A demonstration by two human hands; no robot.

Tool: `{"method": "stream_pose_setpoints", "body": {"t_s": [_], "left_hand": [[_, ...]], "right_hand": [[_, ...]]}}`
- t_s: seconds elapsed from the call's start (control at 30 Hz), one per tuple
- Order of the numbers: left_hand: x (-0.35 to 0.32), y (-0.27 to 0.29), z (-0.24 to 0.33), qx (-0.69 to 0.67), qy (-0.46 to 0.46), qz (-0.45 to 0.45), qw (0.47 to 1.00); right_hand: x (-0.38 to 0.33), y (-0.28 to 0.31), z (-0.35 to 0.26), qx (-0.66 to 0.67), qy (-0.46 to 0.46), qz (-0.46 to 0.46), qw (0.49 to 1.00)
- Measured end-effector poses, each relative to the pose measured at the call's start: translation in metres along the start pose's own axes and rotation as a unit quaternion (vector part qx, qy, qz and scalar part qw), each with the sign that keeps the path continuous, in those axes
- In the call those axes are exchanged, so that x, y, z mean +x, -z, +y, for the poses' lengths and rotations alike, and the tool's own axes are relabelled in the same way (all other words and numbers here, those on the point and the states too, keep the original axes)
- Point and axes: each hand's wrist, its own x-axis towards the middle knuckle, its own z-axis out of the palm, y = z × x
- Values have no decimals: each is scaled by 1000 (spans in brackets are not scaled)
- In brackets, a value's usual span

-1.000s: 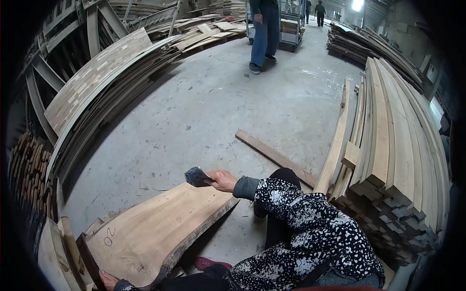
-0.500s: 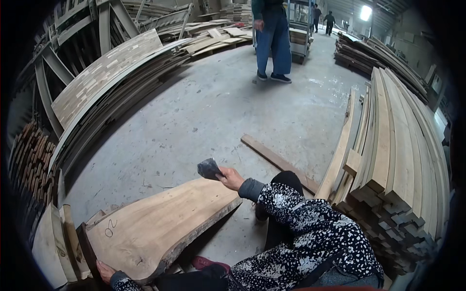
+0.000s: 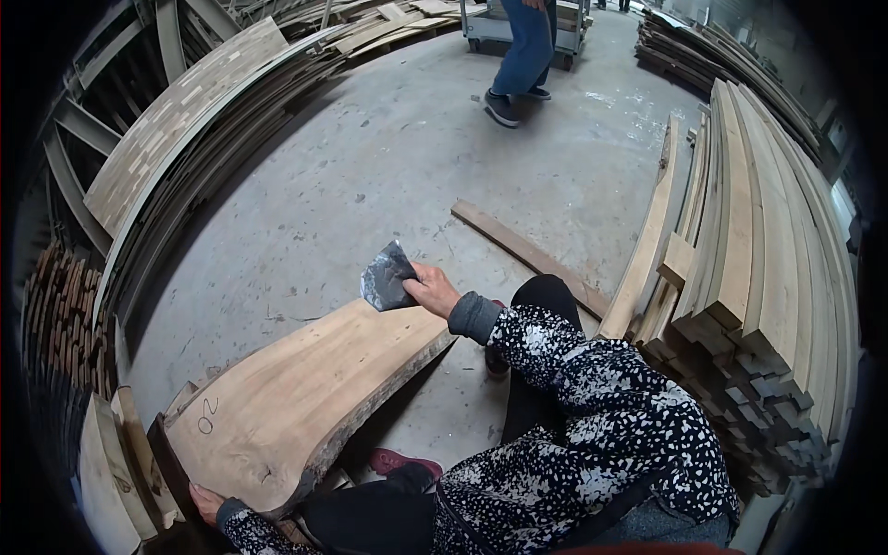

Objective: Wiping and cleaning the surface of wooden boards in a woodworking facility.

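A live-edge wooden slab slopes in front of me at the lower left, its rough bark edge toward me and pen marks near its left end. My left hand grips the slab's near left corner, beside a dark brown end piece. Above the slab's far right end, my right hand is closed on a dark grey flat sheet with whitish dust, possibly sandpaper. The sheet overlaps the slab's far edge in the view; whether it touches the wood I cannot tell.
Stacked lumber rises on the right. A brown plank lies on the concrete floor. Large panels line the left, near upright boards. A person in blue trousers stands before a wheeled cart.
The grey sheet has turned in my right hand, showing more of its dusty face. The view has tipped downward. The person beyond has changed stance, legs now bent apart. My left hand stays at the corner.
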Motion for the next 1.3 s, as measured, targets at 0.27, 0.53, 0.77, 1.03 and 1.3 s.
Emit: {"method": "stream_pose_setpoints", "body": {"t_s": [0.27,0.53,0.77,1.03,1.3], "left_hand": [[-6,9,16,-40,39,-18,998],[-2,13,15,18,23,73,997],[-13,19,53,-28,45,54,997],[-18,15,35,9,-3,92,996],[-8,11,35,32,20,67,997]], "right_hand": [[7,-8,18,-33,-29,-24,999],[5,-15,9,4,-73,-96,993],[-5,-5,33,-33,-162,-148,975],[-2,-14,-72,253,-196,-9,947],[-18,-29,44,134,-399,-65,905]]}}
